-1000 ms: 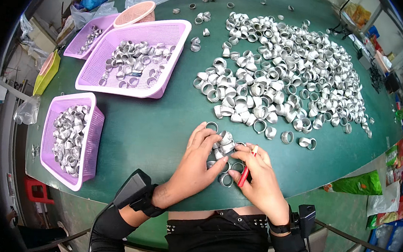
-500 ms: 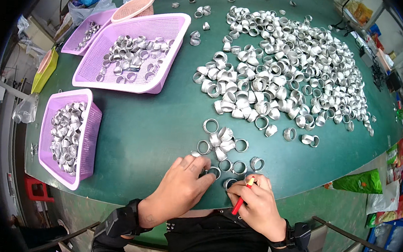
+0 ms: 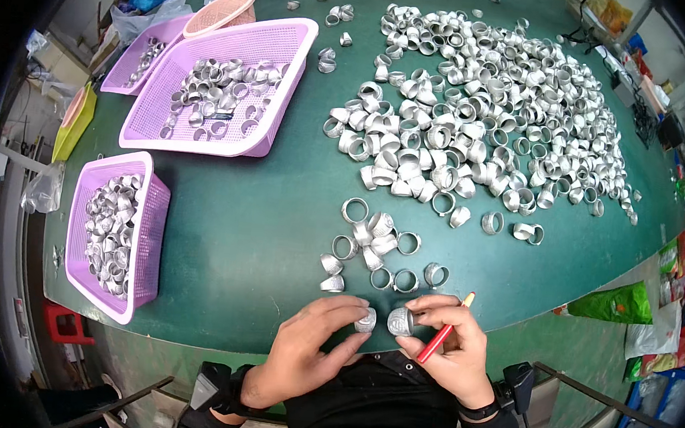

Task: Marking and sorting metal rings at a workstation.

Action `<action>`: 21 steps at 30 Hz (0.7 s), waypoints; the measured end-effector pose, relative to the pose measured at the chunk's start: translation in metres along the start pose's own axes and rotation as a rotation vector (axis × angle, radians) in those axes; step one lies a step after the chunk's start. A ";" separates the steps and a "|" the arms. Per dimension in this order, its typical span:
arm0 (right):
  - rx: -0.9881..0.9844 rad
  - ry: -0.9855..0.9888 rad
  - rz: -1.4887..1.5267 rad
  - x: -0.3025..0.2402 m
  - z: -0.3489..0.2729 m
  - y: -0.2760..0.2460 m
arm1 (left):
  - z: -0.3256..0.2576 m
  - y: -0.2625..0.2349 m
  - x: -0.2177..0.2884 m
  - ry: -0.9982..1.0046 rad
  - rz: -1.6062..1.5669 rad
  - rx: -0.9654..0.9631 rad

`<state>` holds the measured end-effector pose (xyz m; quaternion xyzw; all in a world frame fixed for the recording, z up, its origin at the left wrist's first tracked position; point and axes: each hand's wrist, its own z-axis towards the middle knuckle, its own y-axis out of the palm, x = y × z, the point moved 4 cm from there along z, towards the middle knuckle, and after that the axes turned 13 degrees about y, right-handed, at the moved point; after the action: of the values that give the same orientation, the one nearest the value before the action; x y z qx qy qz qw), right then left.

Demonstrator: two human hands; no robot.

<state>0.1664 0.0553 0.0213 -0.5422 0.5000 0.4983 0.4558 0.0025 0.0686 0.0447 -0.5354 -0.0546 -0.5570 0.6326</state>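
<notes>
Wide fisheye view from the head, downward onto the green table (image 3: 236,238)

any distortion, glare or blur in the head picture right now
Head view: fisheye distortion seems to bow the green table edges, with black corners; head view: bright highlights on the pile of metal rings; head view: left hand and right hand look fairly sharp, with no obvious motion blur.

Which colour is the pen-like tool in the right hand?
The pen-like tool is mainly red, yellowish near its upper end: head view.
</notes>
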 end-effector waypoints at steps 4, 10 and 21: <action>-0.119 -0.023 0.260 -0.003 -0.006 0.008 | -0.005 0.002 0.004 -0.014 -0.277 0.222; -0.126 -0.062 0.247 -0.005 -0.008 0.011 | -0.006 0.005 0.008 0.070 -0.340 0.241; -0.114 0.157 0.647 0.006 -0.012 0.017 | -0.022 0.028 -0.003 -0.539 -1.392 0.420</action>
<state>0.1505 0.0412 0.0169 -0.4170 0.6510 0.6009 0.2028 0.0113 0.0491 0.0165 -0.3637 -0.6350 -0.6544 0.1902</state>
